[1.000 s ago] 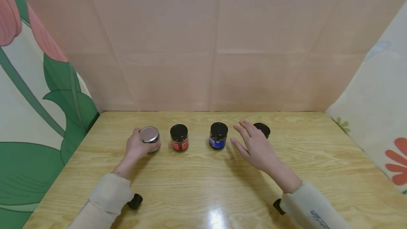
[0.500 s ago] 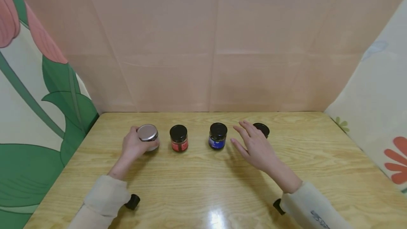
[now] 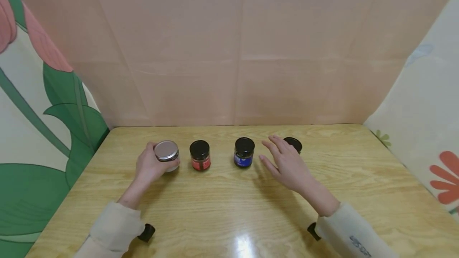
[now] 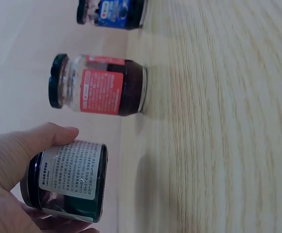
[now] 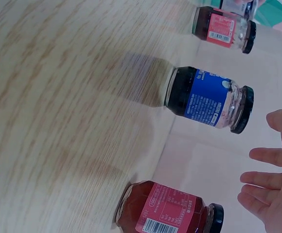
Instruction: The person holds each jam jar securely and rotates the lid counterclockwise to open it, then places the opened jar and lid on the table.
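My left hand (image 3: 148, 166) grips a jar with a silver lid (image 3: 166, 150), fingers and thumb around its sides. In the left wrist view, this jar (image 4: 73, 174) with its white printed label appears raised off the table. To its right stands a red-labelled jar (image 3: 200, 155) with a black lid, upright. A blue-labelled jar (image 3: 244, 153) comes after it. My right hand (image 3: 290, 168) hovers with fingers spread, holding nothing, just right of the blue jar. Partly hidden behind it is another black-lidded jar (image 3: 293, 144), whose pinkish-red label (image 5: 167, 208) shows in the right wrist view.
The jars stand in a row near the back of the wood-grain table (image 3: 215, 206). A pinkish cloth backdrop (image 3: 229, 51) rises behind the table. Flower-patterned panels flank both sides. Small black pieces (image 3: 147, 233) show at both cuffs.
My left hand has shifted slightly left with the silver-lidded jar, widening the gap to the red-labelled jar. My right hand has stayed almost still. The head view has shifted a little.
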`<state>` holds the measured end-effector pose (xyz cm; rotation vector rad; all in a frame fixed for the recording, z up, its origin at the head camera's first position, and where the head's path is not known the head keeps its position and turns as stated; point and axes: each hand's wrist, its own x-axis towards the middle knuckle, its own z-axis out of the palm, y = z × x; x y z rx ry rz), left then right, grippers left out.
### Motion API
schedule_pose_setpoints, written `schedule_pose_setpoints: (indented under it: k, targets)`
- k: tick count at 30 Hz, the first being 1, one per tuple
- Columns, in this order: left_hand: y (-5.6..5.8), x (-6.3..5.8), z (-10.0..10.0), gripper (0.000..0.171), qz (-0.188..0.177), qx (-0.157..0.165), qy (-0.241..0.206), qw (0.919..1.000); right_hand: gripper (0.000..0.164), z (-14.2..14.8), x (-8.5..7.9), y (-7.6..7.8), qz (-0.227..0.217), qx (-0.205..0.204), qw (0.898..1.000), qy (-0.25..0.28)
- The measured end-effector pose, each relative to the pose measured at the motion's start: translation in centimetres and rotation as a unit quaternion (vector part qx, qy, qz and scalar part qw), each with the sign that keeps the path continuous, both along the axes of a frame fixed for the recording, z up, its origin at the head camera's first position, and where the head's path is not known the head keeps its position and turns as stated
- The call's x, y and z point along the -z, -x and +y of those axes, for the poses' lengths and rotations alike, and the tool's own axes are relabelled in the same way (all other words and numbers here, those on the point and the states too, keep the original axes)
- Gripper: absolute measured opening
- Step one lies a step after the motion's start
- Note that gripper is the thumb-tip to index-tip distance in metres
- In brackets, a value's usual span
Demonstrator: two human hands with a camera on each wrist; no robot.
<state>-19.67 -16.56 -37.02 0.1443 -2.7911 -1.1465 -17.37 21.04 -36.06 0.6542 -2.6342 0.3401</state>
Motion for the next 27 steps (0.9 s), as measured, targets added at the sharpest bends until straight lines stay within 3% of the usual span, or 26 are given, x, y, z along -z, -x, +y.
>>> schedule_pose_setpoints:
  k: [11,27]
  targets:
    - [-1.3,-0.9,1.0,0.078,0.023,0.007,0.007,0.9997,0.051,0.1,0.0,0.0,-0.004,0.003,1.000,-0.003]
    - [-2.7,-1.7,2.7,0.073,0.050,0.043,0.007,0.9978,0.051,0.2,-0.1,-0.4,-0.010,0.000,1.000,0.007]
